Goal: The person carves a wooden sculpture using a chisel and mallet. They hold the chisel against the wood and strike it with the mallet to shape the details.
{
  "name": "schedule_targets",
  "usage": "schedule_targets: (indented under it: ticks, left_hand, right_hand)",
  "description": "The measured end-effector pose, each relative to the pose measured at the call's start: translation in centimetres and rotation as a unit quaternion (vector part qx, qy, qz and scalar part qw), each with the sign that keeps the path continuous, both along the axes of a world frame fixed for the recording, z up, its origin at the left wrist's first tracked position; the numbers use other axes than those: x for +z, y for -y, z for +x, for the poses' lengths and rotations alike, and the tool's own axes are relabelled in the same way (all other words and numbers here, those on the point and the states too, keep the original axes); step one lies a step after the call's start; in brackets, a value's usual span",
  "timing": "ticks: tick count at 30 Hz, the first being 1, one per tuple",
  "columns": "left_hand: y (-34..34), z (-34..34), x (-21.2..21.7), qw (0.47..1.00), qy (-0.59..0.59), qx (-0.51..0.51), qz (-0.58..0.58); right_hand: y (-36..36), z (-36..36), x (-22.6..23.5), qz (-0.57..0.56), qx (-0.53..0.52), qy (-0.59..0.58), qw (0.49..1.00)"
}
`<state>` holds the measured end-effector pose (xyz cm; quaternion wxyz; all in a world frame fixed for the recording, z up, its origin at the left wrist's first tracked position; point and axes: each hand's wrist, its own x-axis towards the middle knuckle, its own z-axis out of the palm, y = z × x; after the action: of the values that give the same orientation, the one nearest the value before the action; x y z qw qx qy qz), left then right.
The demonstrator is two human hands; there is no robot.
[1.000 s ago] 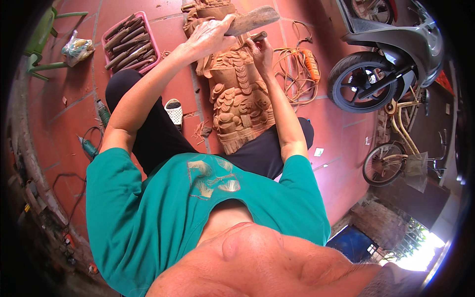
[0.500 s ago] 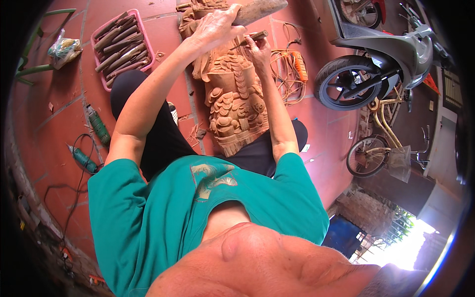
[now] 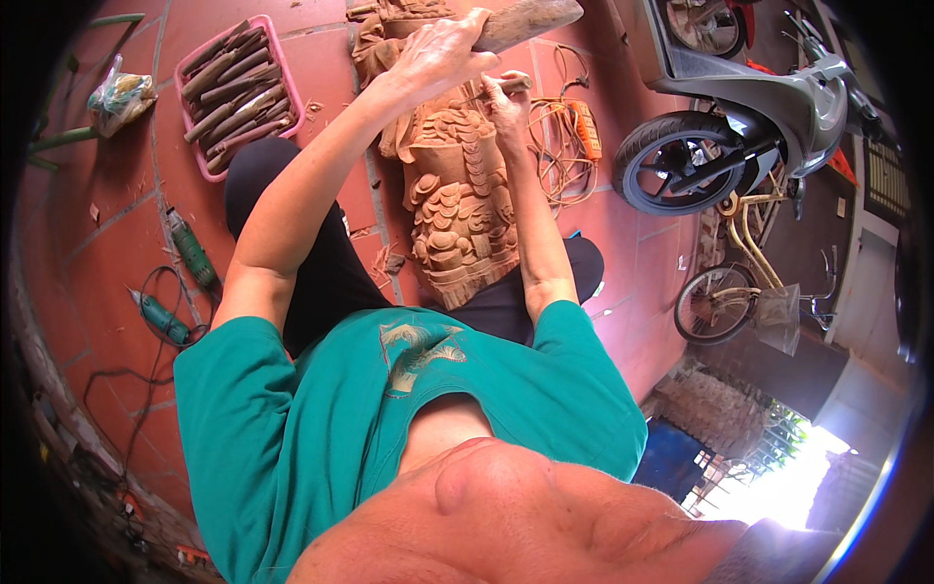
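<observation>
The wood carving [image 3: 462,219] lies on the floor [image 3: 107,248] between 2 bent legs [image 3: 306,243]; its near relief looks largely shaped, but I cannot tell what remains beneath the hands. The left hand [image 3: 438,60] grips a wooden mallet [image 3: 530,21]; the right hand [image 3: 510,112] pinches a chisel [image 3: 514,86].

"What's sitting upper left?"
"A basket [image 3: 300,107]; tools [image 3: 233,90] are lying in it and a bag [image 3: 123,95] is resting to its left."
"And right of the carving [image 3: 459,214], upper centre?"
"A power strip [image 3: 586,130] is lying near it; a motorbike [image 3: 815,107] is standing farther right."
</observation>
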<state>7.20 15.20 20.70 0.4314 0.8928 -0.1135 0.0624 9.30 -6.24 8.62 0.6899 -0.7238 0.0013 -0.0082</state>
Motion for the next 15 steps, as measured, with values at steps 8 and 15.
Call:
schedule_targets:
  ticks: [8, 15]
  left_hand:
    - [0.2, 0.1, -0.5, 1.000, 0.016, 0.008, 0.016]
    - [-0.6, 0.5, -1.4, 0.999, -0.023, 0.031, 0.025]
  right_hand:
    - [-1.5, 2.3, 0.0, -0.134, 0.151, 0.019, 0.979]
    - [-3.2, 3.3, 1.1, -0.301, 0.211, 0.033, 0.930]
